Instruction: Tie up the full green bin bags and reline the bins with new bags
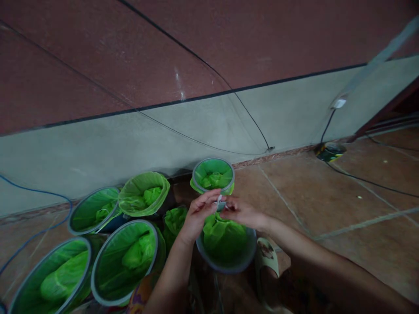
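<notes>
My left hand (199, 213) and my right hand (242, 211) meet above a grey-rimmed bucket (225, 267). Their fingertips are pinched on a thin white cord (219, 199) at the gathered neck of a green mesh bag (225, 240). The bag hangs down into the bucket, its upper part bunched below my fingers. How the cord runs between the fingers is too small to make out. Just behind my hands stands a round bucket (213, 161) lined with green mesh.
Several more containers with green mesh stand to the left, among them a large grey-rimmed bucket (94, 279). A sandal (266, 257) is close on the right. A small can (330, 151) with a cable sits by the wall (288, 109). A blue hose (42, 235) curves along the left.
</notes>
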`<state>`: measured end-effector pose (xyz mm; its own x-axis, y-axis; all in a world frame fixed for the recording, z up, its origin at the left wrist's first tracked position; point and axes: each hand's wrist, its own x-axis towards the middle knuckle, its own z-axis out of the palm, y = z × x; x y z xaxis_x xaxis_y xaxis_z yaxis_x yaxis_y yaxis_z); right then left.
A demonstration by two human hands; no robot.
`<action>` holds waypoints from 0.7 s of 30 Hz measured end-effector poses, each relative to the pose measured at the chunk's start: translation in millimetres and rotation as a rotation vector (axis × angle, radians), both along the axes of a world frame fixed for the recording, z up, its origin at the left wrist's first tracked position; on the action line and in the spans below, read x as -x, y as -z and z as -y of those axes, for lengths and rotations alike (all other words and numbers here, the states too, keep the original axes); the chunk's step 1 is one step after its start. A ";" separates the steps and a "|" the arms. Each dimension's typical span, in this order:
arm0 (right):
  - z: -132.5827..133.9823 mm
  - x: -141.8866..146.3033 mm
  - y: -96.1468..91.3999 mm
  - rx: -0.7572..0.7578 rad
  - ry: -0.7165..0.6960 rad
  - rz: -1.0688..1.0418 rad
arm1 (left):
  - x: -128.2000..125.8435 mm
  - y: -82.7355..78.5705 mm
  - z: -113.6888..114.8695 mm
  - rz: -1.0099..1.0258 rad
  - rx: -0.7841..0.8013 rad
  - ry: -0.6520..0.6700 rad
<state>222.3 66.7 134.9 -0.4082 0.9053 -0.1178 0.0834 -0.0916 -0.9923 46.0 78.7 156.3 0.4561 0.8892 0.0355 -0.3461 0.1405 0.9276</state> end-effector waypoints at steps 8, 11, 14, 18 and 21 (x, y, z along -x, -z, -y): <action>-8.5 7.7 -11.9 0.116 0.084 -0.044 | -3.0 22.6 -9.9 -0.164 -0.016 -0.271; -11.7 0.5 -20.3 0.157 0.106 -0.165 | -8.6 36.4 -6.0 -0.379 -0.149 -0.162; -13.5 -3.9 -24.8 0.157 0.123 -0.219 | -16.6 47.0 3.6 -0.560 -0.272 0.028; -17.3 -17.9 -26.4 0.101 0.163 -0.108 | -19.2 58.8 5.1 -0.660 -0.191 -0.088; -15.3 -33.2 -29.3 -0.022 0.244 0.178 | -14.5 66.2 -2.7 -0.614 0.001 -0.300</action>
